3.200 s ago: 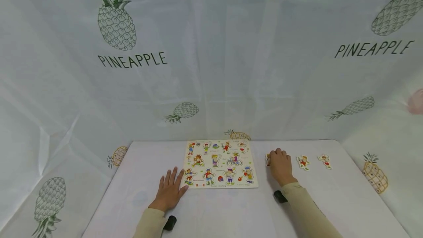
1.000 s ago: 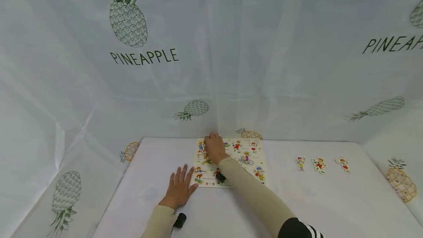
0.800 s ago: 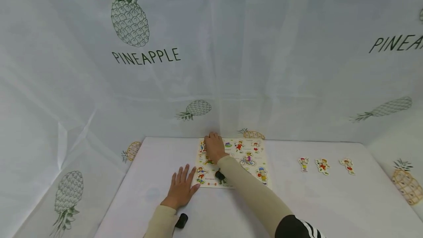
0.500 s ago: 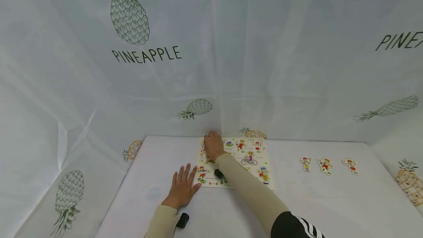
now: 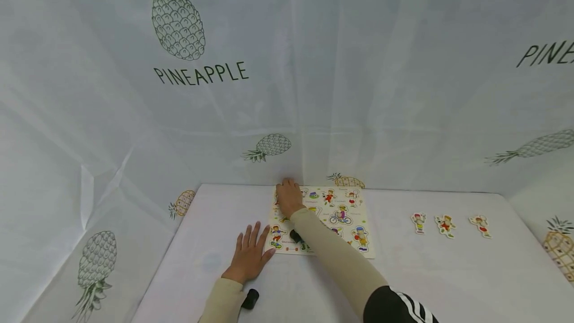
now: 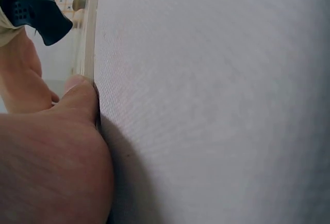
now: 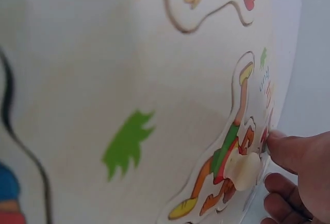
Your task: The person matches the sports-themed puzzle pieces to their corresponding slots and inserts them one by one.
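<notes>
A wooden peg puzzle board (image 5: 358, 216) with pictures of children at sport lies at the back of the table. My right hand (image 5: 289, 196) is at its far left corner, fingers curled, pinching a puzzle piece mostly hidden by the hand. In the right wrist view, the thumb (image 7: 289, 149) presses at the board's far side, just past a runner piece (image 7: 221, 157) with a pale knob (image 7: 245, 171). My left hand (image 5: 245, 258) rests flat with spread fingers on the table. Its thumb (image 6: 77, 95) touches the board's edge (image 6: 89, 33).
To the right of the board lie three loose pieces: a child in a cap (image 5: 419, 223), a footballer (image 5: 445, 226) and a figure in red and white (image 5: 481, 226). A pineapple-print sheet (image 5: 358, 88) hangs behind the table. My right forearm (image 5: 336, 258) crosses the board's front.
Since the oldest frame my right hand has brought a piece from the table's right side to the board's far left corner, staying there this last second. My left hand keeps its place; the view has shifted slightly.
</notes>
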Motion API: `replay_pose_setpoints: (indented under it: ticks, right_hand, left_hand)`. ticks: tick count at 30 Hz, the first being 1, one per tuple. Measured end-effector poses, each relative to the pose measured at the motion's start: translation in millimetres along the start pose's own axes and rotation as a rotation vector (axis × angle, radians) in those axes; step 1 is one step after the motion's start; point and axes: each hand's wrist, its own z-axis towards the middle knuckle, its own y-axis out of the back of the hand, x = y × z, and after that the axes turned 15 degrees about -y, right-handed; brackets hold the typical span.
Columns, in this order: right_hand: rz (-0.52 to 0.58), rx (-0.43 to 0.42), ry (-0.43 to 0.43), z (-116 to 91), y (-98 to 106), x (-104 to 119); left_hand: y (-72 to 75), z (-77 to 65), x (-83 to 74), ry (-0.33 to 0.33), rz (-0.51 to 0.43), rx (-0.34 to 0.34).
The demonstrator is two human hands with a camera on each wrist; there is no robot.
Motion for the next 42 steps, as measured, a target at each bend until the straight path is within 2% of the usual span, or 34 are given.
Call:
replay_pose_setpoints:
  ticks: [6,16,24,30,35,42]
  right_hand:
    - [0.051,-0.043,-0.003,-8,4,-13]
    - [0.117,-0.132,0.036,-35,27,-50]
    - [0.195,-0.26,0.012,-65,43,-103]
    - [0.2,-0.298,-0.055,-86,55,-148]
    - [0.202,-0.304,-0.099,-100,62,-183]
    - [0.166,-0.286,-0.174,-120,61,-228]
  left_hand:
    - [-2.5,2.3,-4.1,0.006,-0.012,0.016]
    - [-7.6,-1.6,5.8,0.031,0.026,0.022]
    - [-1.0,-3.5,4.9,0.046,-0.011,0.018]
    - [1.4,-2.4,3.9,0.055,-0.023,0.035]
    - [-2.3,1.0,3.9,0.05,-0.031,0.029]
    - [-4.6,2.6,-1.4,0.042,-0.04,0.029]
